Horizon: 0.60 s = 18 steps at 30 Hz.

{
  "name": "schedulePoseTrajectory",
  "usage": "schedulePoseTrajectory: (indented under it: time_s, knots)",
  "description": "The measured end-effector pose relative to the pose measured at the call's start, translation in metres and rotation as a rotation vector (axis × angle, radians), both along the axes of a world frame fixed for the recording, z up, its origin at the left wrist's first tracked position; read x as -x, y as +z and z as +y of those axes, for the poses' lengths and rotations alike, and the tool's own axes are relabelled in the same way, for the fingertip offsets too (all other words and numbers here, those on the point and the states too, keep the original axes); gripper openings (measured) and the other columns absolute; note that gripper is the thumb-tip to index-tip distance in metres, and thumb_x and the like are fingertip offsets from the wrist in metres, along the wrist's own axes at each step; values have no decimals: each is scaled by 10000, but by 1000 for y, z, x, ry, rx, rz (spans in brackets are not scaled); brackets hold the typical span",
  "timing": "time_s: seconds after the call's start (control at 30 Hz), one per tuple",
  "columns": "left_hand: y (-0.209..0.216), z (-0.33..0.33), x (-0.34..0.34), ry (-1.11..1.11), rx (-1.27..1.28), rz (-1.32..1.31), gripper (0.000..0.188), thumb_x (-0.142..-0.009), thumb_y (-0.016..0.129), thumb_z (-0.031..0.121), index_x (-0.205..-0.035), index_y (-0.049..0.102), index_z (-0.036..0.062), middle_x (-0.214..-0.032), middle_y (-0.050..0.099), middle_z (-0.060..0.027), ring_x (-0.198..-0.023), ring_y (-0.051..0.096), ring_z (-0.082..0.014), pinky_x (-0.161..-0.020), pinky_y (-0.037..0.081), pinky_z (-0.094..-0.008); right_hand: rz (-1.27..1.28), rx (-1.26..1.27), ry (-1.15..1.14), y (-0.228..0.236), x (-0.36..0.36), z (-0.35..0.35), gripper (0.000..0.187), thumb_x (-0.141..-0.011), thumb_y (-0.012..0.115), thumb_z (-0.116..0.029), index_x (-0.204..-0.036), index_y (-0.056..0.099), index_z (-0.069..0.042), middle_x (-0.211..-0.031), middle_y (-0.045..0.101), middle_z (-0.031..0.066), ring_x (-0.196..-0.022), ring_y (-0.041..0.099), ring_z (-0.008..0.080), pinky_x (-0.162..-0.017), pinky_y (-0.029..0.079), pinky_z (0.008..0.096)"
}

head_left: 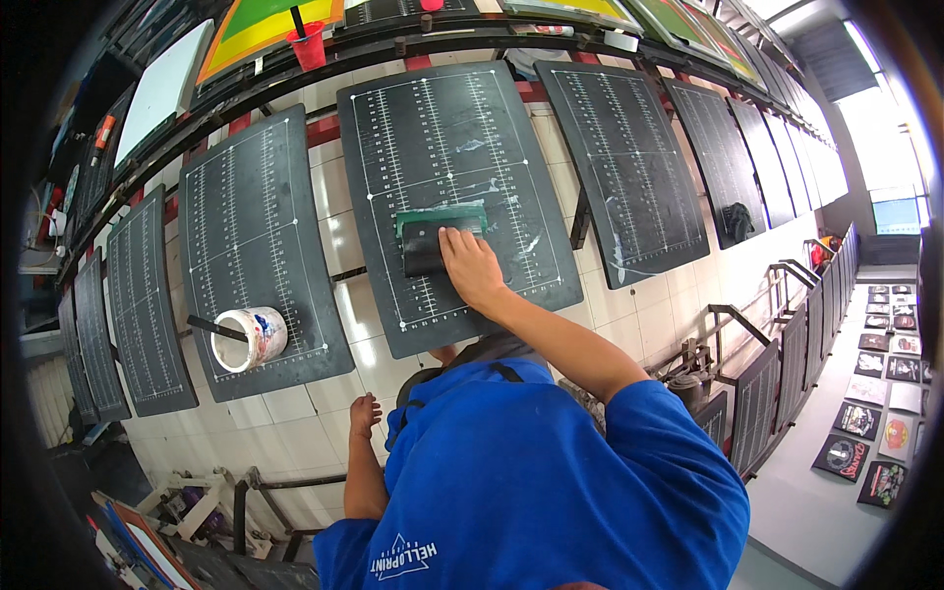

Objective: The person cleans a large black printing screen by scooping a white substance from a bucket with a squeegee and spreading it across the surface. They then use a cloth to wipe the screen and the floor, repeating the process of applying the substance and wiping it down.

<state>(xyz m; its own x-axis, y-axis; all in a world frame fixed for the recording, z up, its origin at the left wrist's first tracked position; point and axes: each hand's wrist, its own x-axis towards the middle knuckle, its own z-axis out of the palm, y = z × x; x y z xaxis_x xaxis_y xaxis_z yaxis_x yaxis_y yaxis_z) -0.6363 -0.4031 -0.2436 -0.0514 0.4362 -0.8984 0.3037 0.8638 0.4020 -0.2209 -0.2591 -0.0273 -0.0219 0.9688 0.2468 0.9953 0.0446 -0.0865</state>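
My right hand (472, 264) grips a wide black squeegee (422, 258) and presses it flat near the middle of a black printing board (433, 123). A green strip (442, 212) lies along the squeegee's far edge. White ruler marks and crossing lines cover the board, with a few pale smears to the right of the squeegee. My left hand (365, 417) hangs low beside my body, fingers curled with nothing seen in them, apart from the boards.
On the board to the left stands a paint-smeared white tub (258, 337) with a dark stick in it. Similar boards (624, 167) line both sides. A red cup (308, 47) sits on the far rail. A dark crumpled cloth (736, 222) lies on a board further right.
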Motion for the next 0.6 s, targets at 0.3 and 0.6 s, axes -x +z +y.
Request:
schedulePoseTrajectory:
  time_s: [0.3,0.6]
  knots:
    - [-2,-16,0,-38,82,12,375,-1006,522,390,-1068,606,30,-828,623,-78,-615,594,-172,-517,491,-302,475,226,-676,92,-189,-72,393,-729,688,-235,-1091,718,-83,-927,721,183,-899,695,370,-797,536,459]
    - [-1,21,-34,-210,26,-18,375,-1005,531,412,-1060,621,52,-884,661,-92,-660,631,-184,-534,499,-303,35,170,-1177,48,-329,-182,336,-799,638,-248,-1073,708,-66,-1067,705,166,-1011,673,384,-868,535,492]
